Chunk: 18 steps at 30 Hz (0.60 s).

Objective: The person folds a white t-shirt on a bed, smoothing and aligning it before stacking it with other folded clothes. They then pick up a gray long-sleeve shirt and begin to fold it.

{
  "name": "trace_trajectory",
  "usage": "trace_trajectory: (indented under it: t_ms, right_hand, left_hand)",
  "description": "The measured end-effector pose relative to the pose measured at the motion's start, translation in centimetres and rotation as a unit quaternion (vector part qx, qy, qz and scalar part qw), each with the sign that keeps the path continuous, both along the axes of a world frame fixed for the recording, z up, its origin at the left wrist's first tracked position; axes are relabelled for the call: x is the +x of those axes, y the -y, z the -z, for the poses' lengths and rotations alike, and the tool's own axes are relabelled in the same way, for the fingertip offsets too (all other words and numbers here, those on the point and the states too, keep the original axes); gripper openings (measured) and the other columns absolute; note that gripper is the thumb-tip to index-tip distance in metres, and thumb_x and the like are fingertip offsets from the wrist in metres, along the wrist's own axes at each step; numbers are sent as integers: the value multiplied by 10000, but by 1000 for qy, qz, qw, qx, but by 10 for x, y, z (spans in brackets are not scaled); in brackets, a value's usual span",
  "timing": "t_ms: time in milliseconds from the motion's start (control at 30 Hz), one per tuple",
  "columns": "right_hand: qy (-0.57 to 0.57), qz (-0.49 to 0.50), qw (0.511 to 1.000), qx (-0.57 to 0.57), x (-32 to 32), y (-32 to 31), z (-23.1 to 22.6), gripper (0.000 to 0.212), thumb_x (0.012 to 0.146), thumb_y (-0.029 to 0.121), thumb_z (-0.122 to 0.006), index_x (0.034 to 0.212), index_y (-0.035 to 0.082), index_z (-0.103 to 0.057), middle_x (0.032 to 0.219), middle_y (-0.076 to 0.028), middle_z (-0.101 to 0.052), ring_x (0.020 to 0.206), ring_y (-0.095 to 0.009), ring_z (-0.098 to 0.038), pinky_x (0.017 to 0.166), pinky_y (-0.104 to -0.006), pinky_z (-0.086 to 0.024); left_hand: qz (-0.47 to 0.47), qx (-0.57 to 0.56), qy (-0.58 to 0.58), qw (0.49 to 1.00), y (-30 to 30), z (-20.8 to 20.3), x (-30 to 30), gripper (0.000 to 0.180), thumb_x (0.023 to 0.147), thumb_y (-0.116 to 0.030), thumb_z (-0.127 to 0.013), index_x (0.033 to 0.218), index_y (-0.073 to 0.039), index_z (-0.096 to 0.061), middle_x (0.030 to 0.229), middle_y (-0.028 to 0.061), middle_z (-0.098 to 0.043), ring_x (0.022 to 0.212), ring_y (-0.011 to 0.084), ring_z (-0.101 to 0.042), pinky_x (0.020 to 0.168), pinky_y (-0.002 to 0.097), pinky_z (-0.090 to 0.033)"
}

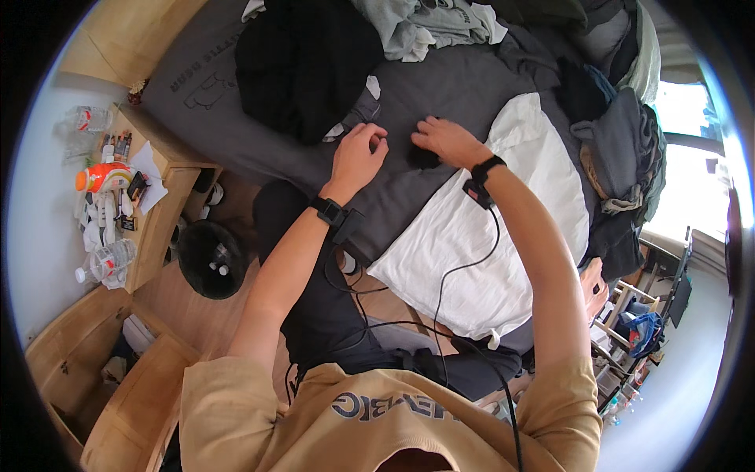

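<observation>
My left hand (359, 159) is over the dark grey bed sheet (425, 86), thumb and fingers curled together. Whether anything sits in that pinch is hidden. Just beyond its fingertips lies a small crumpled grey cloth with white parts (360, 115). To the right, my right hand (451, 143) is closed at the edge of a small black bundle of cloth (423, 159), mostly covered by the fingers. A spread white garment (503, 228) lies under and beside my right forearm. A large black garment (311, 67) is heaped beyond my left hand.
Grey clothes (425, 27) lie at the bed's far side, with more folded clothes (621, 149) piled at right. At left are a wooden bedside table (161, 228) with bottles, a black bin (211, 259) and an open drawer (138, 370). Black cables (440, 291) hang from my wrists.
</observation>
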State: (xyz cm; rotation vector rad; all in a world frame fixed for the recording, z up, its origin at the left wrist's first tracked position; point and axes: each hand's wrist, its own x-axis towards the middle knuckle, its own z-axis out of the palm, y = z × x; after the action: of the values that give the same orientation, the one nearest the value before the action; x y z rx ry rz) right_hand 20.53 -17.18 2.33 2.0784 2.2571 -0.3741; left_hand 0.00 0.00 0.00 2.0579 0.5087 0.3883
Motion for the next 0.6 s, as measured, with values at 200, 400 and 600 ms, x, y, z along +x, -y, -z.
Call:
trace_trajectory:
  t_ms: [200,400,600]
  right_hand:
    - [-146,169,970,-97,-5,21,-26,340,876,49,-711,1198,97,-616,1154,-75,-611,1085,-294,-644,902,-420,-543]
    - [100,-45,993,42,-8,5,-14,425,873,89,-752,1273,160,-630,1282,-60,-660,1130,-266,-681,955,-388,-505]
    - [11,20,992,-125,0,-41,-48,441,781,95,-842,1188,134,-675,1319,-62,-654,1272,-281,-614,1047,-428,-486]
  left_hand:
    - [-121,-16,84,989,-40,-2,18,298,892,-59,-720,1187,-41,-681,940,137,-681,816,316,-679,781,408,-553]
    - [-158,222,-4,962,-79,-18,25,358,894,-165,-765,1237,-89,-695,818,106,-656,800,307,-668,756,428,-540]
    - [-83,163,-21,983,-167,-40,24,229,860,-241,-830,1046,-118,-779,872,74,-613,809,269,-663,710,409,-528]
